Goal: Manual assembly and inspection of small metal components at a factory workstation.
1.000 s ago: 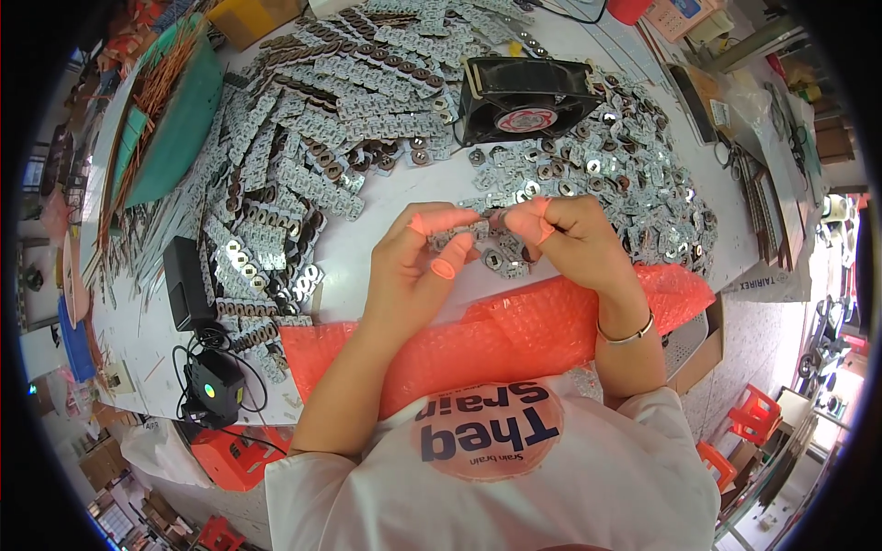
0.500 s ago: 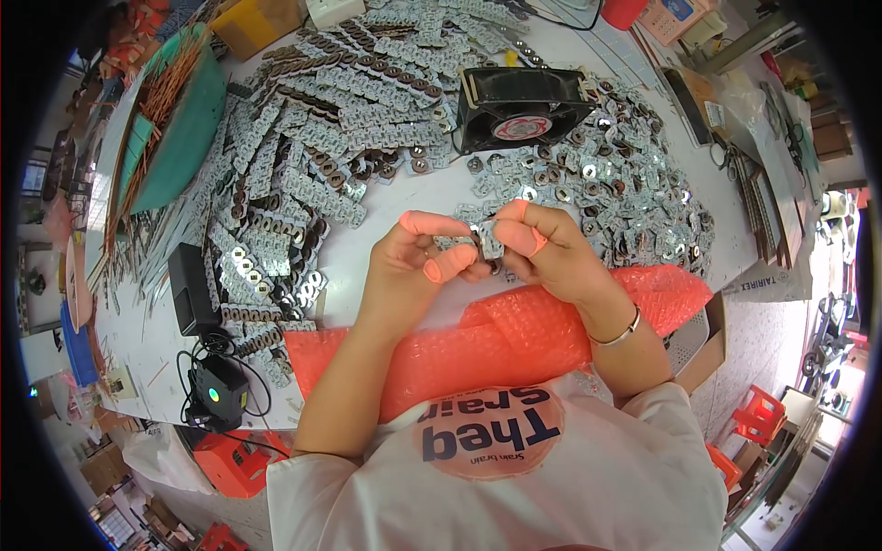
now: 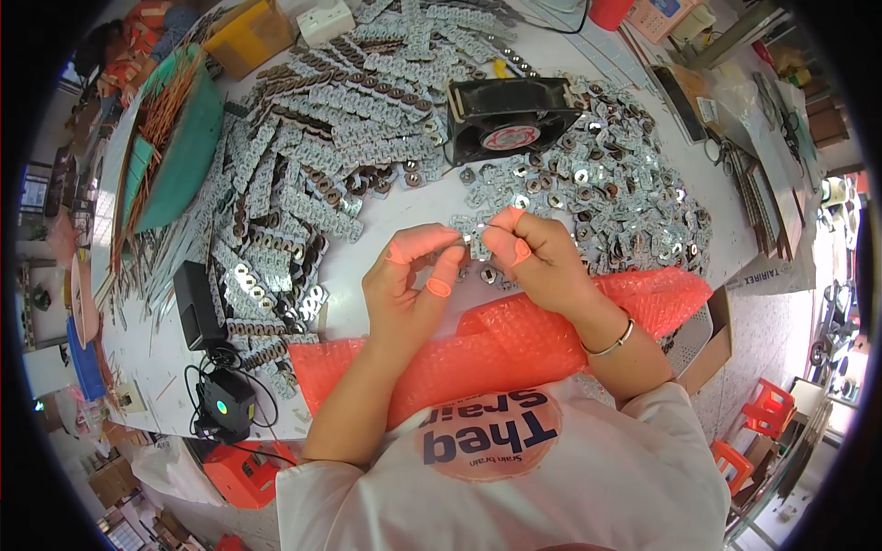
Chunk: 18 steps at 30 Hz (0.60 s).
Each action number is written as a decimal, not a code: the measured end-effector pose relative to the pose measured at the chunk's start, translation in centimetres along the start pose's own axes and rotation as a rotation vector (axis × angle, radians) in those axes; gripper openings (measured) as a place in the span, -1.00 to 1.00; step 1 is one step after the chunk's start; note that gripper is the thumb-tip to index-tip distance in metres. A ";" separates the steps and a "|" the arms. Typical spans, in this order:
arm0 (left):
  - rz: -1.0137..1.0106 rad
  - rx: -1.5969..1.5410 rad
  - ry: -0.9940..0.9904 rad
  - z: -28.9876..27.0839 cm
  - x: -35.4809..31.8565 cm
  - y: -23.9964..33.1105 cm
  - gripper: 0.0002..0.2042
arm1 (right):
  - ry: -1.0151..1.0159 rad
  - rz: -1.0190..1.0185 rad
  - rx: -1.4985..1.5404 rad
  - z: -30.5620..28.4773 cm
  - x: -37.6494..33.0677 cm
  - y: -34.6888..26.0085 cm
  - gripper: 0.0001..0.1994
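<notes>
My left hand (image 3: 404, 280) and my right hand (image 3: 544, 266) meet above the white table, their fingertips a little apart. Both have orange finger cots on thumb and forefinger, bent in a pinch. Between the fingertips shows a small silvery metal part (image 3: 474, 244), mostly covered, so its outline is unclear. Just beyond the right hand spreads a heap of loose small metal parts with brown round pieces (image 3: 602, 188). To the left lies a pile of metal strips (image 3: 317, 207) made of joined parts of the same look. Red bubble wrap (image 3: 441, 367) lies beneath my forearms.
A black fan (image 3: 510, 119) stands behind the hands. At the left are a green basin (image 3: 188, 156) holding copper-coloured strips, a black box (image 3: 196, 306) and a black device with cables (image 3: 225, 404). A yellow box (image 3: 248, 39) sits at the back.
My fingertips have drawn slightly apart, and the metal part, plainer between them before, is now mostly covered. Both hands sit a little further left in the picture; the view has shifted slightly.
</notes>
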<state>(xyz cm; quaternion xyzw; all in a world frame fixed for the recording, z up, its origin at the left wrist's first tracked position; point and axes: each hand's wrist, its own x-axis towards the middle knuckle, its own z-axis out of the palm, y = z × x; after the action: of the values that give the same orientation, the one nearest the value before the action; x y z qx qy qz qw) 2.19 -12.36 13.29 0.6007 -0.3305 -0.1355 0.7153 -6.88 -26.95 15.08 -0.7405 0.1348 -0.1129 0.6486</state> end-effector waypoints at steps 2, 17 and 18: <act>0.031 0.034 -0.005 -0.1 0.0 -0.2 -0.80 | 0.044 0.049 0.011 0.1 0.0 -0.2 -0.82; 0.253 0.408 -0.092 0.6 0.4 -0.1 -0.81 | -0.079 -0.117 -0.405 -2.7 0.1 1.1 -0.74; 0.262 0.423 -0.112 0.6 0.5 0.0 -0.80 | -0.078 -0.121 -0.481 -2.8 0.0 1.1 -0.73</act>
<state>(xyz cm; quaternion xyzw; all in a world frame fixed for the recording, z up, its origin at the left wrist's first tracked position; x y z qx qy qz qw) 2.18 -13.13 13.48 0.6806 -0.4656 -0.0025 0.5657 -7.88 -29.64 14.40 -0.8842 0.0882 -0.0875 0.4504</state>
